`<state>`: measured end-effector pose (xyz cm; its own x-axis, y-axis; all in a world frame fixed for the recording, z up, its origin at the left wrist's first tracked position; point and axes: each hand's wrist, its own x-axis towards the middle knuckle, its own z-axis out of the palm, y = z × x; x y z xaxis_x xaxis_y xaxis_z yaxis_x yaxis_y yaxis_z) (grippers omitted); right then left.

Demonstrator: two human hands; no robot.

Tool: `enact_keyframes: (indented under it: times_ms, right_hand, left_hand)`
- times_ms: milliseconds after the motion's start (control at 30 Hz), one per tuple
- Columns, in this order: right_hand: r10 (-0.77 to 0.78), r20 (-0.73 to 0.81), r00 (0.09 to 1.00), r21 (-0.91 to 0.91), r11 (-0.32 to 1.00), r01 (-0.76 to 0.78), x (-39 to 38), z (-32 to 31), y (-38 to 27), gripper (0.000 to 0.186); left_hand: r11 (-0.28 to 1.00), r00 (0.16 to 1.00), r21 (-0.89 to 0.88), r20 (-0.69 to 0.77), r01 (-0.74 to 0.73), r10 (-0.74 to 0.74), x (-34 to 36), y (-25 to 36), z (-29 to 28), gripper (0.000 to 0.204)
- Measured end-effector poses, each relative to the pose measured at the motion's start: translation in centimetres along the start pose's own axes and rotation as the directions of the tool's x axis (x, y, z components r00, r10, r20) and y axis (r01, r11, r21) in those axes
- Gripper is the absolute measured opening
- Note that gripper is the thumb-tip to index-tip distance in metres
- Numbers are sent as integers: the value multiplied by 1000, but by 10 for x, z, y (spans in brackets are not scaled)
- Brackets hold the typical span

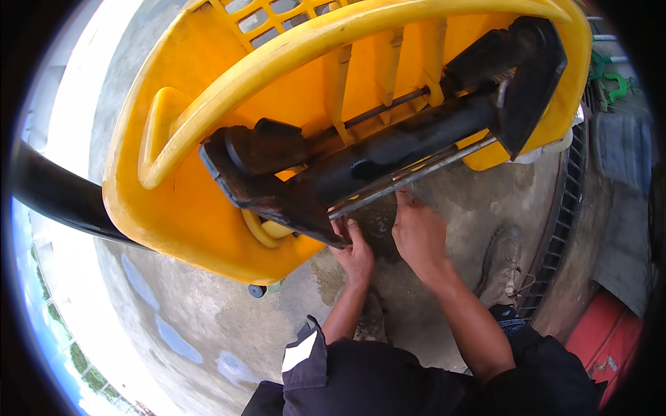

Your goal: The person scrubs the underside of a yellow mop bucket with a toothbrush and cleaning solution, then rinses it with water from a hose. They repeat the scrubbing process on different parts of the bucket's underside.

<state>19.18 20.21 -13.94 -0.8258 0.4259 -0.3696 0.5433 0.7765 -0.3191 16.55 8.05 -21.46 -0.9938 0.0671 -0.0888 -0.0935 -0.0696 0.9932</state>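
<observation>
A large yellow plastic piece (156,211), with a curved handle and grid, fills the upper view. Across it lies a black metal assembly (395,149) with angled end plates and a thick tube, with a thin steel rod (444,156) along its lower side. My left hand (354,256) reaches up under the assembly's left end, fingertips partly hidden at the rod, its thumb upright. My right hand (420,236) is to its right, index finger raised to the rod's underside and other fingers curled; anything inside them is hidden.
Stained concrete floor (472,201) lies beneath, with my boots (503,256) on it. A dark pole (62,194) extends left. At right are a drain grate (555,229), green plastic items (614,83), a grey container (621,149) and a red object (603,333).
</observation>
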Motion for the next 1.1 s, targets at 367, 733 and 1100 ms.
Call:
enact_keyframes:
  times_ms: [367, 733, 1100]
  right_hand:
    - [3, -141, 990, 128, 992, 15, -15, -3, -25, 76]
    - [120, -340, 933, 244, 969, -36, 33, 32, -21, 66]
    - [71, -166, 984, 315, 949, -16, 28, 17, -58, 24]
  left_hand:
    - [999, 999, -5, 7, 35, -35, -2, 2, -1, 56]
    - [997, 998, -63, -16, 51, -52, -2, 2, 3, 58]
    - [995, 999, -97, 43, 14, -10, 1, 5, 1, 56]
